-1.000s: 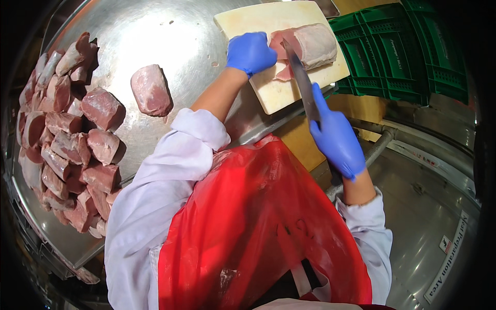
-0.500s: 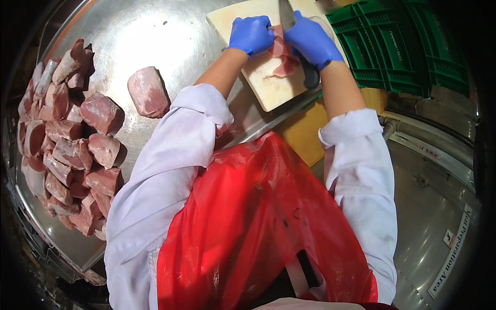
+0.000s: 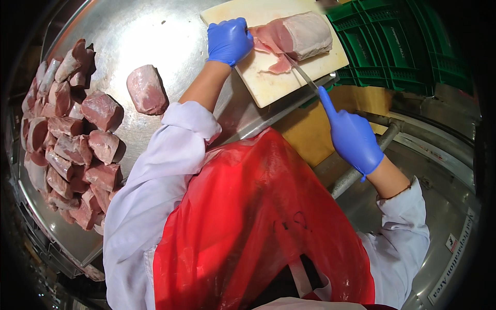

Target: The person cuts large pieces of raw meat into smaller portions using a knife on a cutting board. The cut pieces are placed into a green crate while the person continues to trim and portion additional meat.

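Note:
On the white cutting board (image 3: 268, 93) lies a large piece of meat (image 3: 310, 35) with pale fat on its far right end. A thin pink flap (image 3: 266, 39) stretches from it toward the left. My left hand (image 3: 229, 41), in a blue glove, is closed on the end of that flap. My right hand (image 3: 354, 138), also gloved, grips a knife with the index finger stretched along it; the palm hides the handle. The knife blade (image 3: 305, 76) points up and left, its tip at the meat's near side beside a loose-hanging pink strip (image 3: 280, 64).
A heap of cut meat chunks (image 3: 72, 147) covers the left of the steel table (image 3: 181, 31). One separate chunk (image 3: 146, 90) lies between heap and board. Green crates (image 3: 382, 46) stand at the far right. A metal pipe rail (image 3: 356, 173) runs below my right hand.
My right hand has drawn the knife back toward me and to the right, off the board. My left hand has shifted left with the flap, and the large meat piece now shows.

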A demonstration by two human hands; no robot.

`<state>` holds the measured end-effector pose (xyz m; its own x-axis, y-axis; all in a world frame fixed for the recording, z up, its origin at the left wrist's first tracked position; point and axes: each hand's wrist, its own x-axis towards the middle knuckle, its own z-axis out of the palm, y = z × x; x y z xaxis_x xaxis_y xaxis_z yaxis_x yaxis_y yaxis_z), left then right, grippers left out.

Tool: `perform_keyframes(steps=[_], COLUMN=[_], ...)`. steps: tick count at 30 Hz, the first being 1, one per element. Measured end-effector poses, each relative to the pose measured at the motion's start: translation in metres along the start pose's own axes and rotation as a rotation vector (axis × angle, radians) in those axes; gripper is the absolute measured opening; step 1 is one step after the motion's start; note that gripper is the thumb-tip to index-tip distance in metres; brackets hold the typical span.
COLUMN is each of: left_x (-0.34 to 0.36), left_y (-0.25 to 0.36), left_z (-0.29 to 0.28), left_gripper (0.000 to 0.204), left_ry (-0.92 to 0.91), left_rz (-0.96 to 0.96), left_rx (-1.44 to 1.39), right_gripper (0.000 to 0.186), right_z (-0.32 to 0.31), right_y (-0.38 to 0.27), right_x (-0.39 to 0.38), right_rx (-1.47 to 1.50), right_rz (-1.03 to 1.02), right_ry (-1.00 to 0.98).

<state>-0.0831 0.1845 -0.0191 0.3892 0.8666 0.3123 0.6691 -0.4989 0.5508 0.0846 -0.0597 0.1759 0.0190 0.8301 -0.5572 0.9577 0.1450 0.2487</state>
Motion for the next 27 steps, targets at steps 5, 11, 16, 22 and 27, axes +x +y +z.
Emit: perform_keyframes(steps=[5, 11, 16, 22, 27], left_x=[0.003, 0.023, 0.021, 0.011, 0.007], left_y=[0.013, 0.014, 0.013, 0.010, 0.004], left_z=[-0.001, 0.009, 0.014, 0.018, 0.020], left_gripper=[0.027, 0.034, 0.026, 0.023, 0.020], left_ry=[0.049, -0.249, -0.234, -0.150, -0.052], left_rz=[0.074, 0.036, 0.037, 0.075, 0.034], left_rx=[-0.113, 0.004, -0.102, -0.086, -0.096], right_gripper=[0.076, 0.067, 0.027, 0.042, 0.061], right_z=[-0.001, -0.036, -0.008, -0.011, -0.025], right_y=[0.016, 0.003, 0.006, -0.028, -0.084], right_x=[-0.004, 0.136, 0.265, 0.249, 0.129], right_rx=[0.455, 1.005, 0.533, 0.303, 0.327], right_rz=[0.030, 0.104, 0.244, 0.167, 0.216], right_ry=[0.271, 0.606, 0.778, 0.378, 0.276])
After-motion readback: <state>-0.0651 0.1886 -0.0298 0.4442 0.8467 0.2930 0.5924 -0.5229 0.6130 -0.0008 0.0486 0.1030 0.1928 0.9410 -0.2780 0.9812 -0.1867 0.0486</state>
